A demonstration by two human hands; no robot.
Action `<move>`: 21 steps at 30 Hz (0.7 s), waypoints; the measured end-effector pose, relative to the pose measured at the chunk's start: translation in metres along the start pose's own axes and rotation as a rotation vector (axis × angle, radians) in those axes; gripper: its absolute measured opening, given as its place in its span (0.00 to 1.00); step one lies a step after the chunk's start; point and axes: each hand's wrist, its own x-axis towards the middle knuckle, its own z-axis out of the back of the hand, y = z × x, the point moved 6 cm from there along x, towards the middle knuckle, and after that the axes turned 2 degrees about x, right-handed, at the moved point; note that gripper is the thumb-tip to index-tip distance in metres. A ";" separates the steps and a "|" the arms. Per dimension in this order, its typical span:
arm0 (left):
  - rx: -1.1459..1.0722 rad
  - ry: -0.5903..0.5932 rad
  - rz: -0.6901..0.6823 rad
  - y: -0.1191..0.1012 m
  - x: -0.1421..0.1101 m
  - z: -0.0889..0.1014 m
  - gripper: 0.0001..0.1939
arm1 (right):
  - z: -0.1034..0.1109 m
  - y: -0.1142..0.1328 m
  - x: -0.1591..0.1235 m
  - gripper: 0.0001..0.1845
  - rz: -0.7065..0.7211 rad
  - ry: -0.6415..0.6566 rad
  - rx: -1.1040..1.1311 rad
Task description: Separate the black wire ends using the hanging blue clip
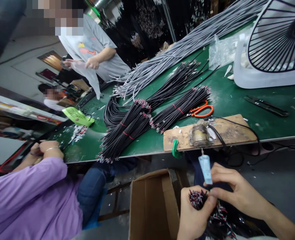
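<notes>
By the green table (228, 101), your left hand (196, 215) grips the wire bundle (197, 199), best held snugly, while your right hand (233, 186), whose hold I can't tell, should move gently beside the blue tube (205, 168).

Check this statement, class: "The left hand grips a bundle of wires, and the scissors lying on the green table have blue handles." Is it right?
Not quite: the handle colour is wrong. The head view shows that the left hand grips a bundle of wires, and the scissors lying on the green table have orange handles.
</notes>
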 end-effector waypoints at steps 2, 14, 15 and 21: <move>0.079 -0.052 -0.067 -0.004 0.001 0.001 0.15 | -0.005 0.009 0.000 0.06 0.048 0.047 -0.073; -0.023 -0.264 -0.004 0.012 -0.001 0.019 0.13 | -0.005 0.009 -0.012 0.07 0.150 -0.093 -0.175; -0.045 -0.241 -0.009 0.013 -0.001 0.018 0.13 | -0.004 0.009 -0.013 0.06 0.163 -0.108 -0.185; -0.022 -0.174 -0.082 0.004 0.000 0.013 0.10 | 0.003 0.015 -0.017 0.07 0.210 -0.204 -0.232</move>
